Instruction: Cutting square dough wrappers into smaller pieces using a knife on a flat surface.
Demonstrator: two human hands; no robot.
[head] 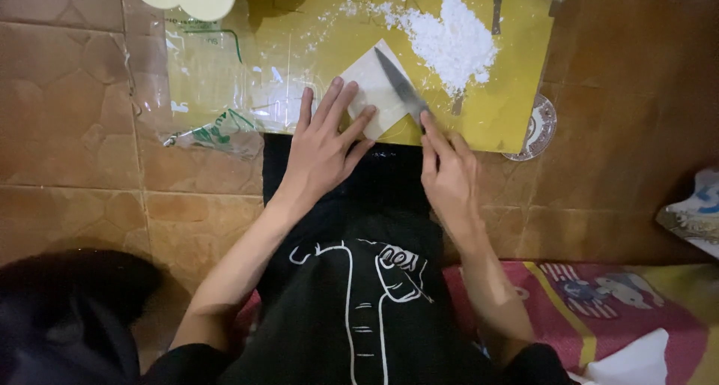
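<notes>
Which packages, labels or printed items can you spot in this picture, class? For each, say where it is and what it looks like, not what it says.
Clear plastic bag: flat on the floor tiles left of the yellow board, see-through with green printed lines.
Printed packet: right edge, partly cut off, white with blue marks.
Patterned mat: lower right, red with yellow stripe and pale animal figures.
No signs or screens.

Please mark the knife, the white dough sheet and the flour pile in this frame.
knife point(398, 82): head view, middle of the blade lying across the sheet.
white dough sheet point(371, 85): head view, bare flat part left of the blade.
flour pile point(453, 44): head view, centre of the heap on the yellow board.
</notes>
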